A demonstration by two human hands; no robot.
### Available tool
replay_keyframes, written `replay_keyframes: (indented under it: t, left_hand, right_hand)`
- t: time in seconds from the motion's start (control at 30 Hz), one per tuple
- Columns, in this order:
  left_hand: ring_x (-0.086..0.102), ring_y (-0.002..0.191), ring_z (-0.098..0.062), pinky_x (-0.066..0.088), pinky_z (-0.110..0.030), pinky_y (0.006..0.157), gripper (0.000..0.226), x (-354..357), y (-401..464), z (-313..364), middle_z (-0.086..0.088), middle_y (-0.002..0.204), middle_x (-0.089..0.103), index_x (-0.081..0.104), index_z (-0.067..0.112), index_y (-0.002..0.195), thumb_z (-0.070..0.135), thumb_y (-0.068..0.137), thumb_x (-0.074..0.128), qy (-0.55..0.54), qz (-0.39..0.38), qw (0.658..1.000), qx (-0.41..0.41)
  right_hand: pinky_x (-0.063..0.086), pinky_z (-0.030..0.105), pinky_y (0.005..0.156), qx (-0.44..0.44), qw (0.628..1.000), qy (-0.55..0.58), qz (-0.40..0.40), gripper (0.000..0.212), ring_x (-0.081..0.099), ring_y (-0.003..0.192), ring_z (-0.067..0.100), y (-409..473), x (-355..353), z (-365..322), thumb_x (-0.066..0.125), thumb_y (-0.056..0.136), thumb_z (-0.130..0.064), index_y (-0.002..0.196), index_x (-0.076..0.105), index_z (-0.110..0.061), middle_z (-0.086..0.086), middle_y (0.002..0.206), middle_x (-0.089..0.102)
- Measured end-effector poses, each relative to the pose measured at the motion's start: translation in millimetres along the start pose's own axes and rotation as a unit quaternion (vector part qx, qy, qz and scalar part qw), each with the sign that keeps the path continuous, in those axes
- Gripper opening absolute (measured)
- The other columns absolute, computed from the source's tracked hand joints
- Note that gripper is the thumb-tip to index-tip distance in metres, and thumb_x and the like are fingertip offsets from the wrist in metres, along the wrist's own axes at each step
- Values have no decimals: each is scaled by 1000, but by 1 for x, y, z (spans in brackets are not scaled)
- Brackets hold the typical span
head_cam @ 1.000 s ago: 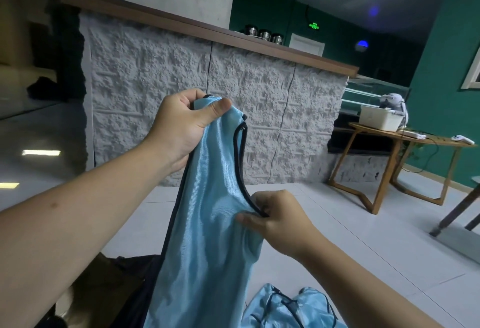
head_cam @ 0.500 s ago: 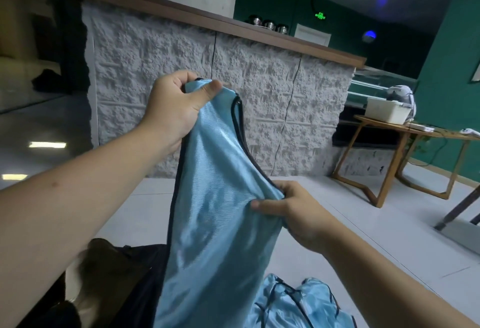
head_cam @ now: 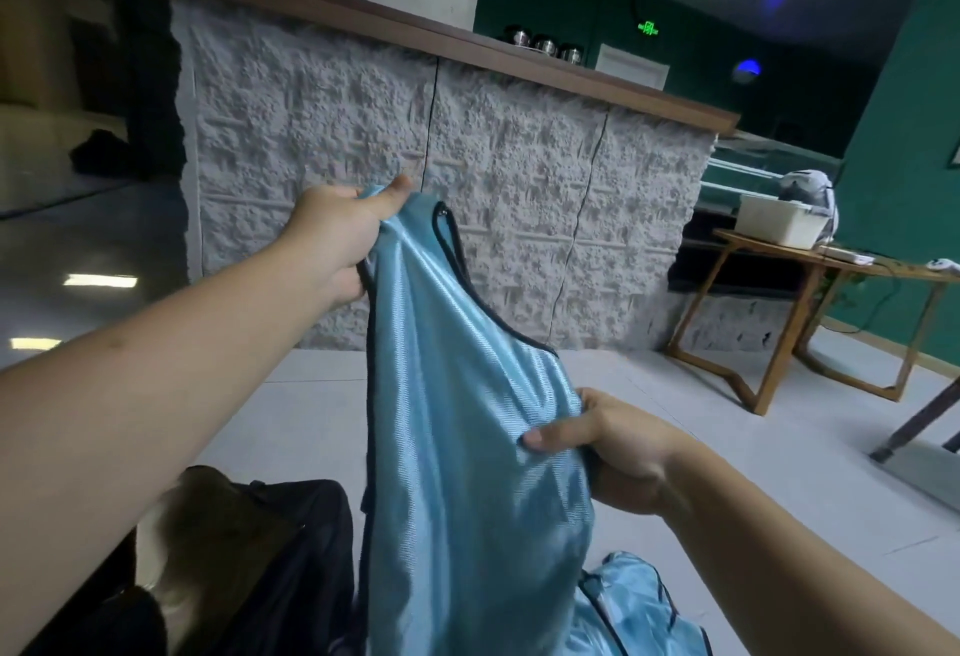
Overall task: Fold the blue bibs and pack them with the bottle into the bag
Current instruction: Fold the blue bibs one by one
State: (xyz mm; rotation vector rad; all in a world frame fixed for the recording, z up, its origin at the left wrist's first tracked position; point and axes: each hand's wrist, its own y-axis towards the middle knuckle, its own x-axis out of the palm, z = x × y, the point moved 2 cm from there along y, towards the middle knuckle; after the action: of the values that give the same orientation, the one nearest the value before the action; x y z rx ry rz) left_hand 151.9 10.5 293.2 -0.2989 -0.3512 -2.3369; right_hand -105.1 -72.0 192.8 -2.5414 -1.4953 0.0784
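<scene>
At chest height, left hand (head_cam: 337, 234) grip pinches top strap of blue bib (head_cam: 467, 447); right hand (head_cam: 618, 453) grip clamps side edge lower down, tensioning cloth flat for folding. Second bib (head_cam: 639, 608) on floor. Dark bag (head_cam: 270, 551) below left, probably open. Bottle unseen.

A rough grey stone counter (head_cam: 467, 198) with a brown wooden top fills the middle, on a pale tiled floor (head_cam: 649, 421). Green walls (head_cam: 904, 136) rise behind. At right, a wooden table (head_cam: 810, 312) carries a white tub (head_cam: 779, 220). A green sign (head_cam: 648, 26) glows above.
</scene>
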Motion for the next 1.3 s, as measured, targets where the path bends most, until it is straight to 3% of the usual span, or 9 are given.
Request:
replay_keyframes:
  t: [0.27,0.4,0.53,0.7,0.77,0.83,1.07,1.2,1.3]
  left_hand:
    - [69,81,-26,64,-34,62,13,-13,20,-25,-17,93,66,62,3,111,8,99,57,-94,-82,983,-137]
    - [75,100,-27,65,-42,74,59,-7,-4,-33,-19,110,76,51,9,136,10,80,70,-18,-203,965,-166]
    - [75,97,-28,61,-45,79,133,-6,-16,-53,-20,153,50,-5,44,161,-12,70,75,79,-302,927,-207]
    - [77,75,-24,62,-36,58,60,18,-20,-57,-16,126,70,41,20,155,14,99,61,-145,-172,958,-179]
    - [77,94,-31,61,-42,79,47,25,-29,-65,-19,121,72,70,10,121,50,100,55,-214,-188,940,-188]
    - [66,120,-37,49,-52,105,67,26,-39,-80,-19,136,65,64,9,134,64,96,54,-148,-279,926,-205]
    - [70,115,-34,60,-48,91,97,32,-52,-81,-3,171,13,37,58,150,-15,89,61,7,-382,906,-181]
    - [72,95,-36,63,-53,81,69,37,-48,-74,-24,143,57,64,41,134,-14,93,59,42,-349,927,-132]
    - [70,85,-36,63,-45,68,44,37,-44,-68,-20,114,75,73,20,117,-14,94,57,43,-286,953,-90]
  right_hand:
    - [58,46,92,-50,996,69,38,44,70,105,36,-1,-1,-4,71,85,-12,126,67,3,25,125,68]
    - [55,53,98,-85,987,110,82,47,68,104,39,4,-2,-12,72,87,-18,129,64,4,27,123,67]
    - [61,48,84,-107,977,137,127,26,72,89,35,4,-3,-19,60,98,-20,115,70,-3,22,106,72]
    - [64,45,75,-98,962,206,152,37,75,85,34,4,-4,-27,56,98,-25,124,67,-1,22,108,74]
    - [64,42,70,-103,954,228,162,35,76,84,33,3,-4,-30,52,102,-24,123,67,0,22,107,76]
    - [64,41,65,-106,946,242,186,34,77,80,32,2,-5,-32,50,105,-22,122,66,2,22,104,76]
    - [63,41,67,-75,942,225,237,36,76,79,34,7,-23,-27,55,103,-20,127,61,6,23,99,76]
    - [53,51,100,-94,971,180,125,55,65,121,40,-2,-22,-25,65,96,-39,138,61,-4,23,132,66]
    - [50,55,105,-83,991,91,57,70,60,125,44,-6,-25,-21,83,76,-13,140,58,-5,26,142,59]
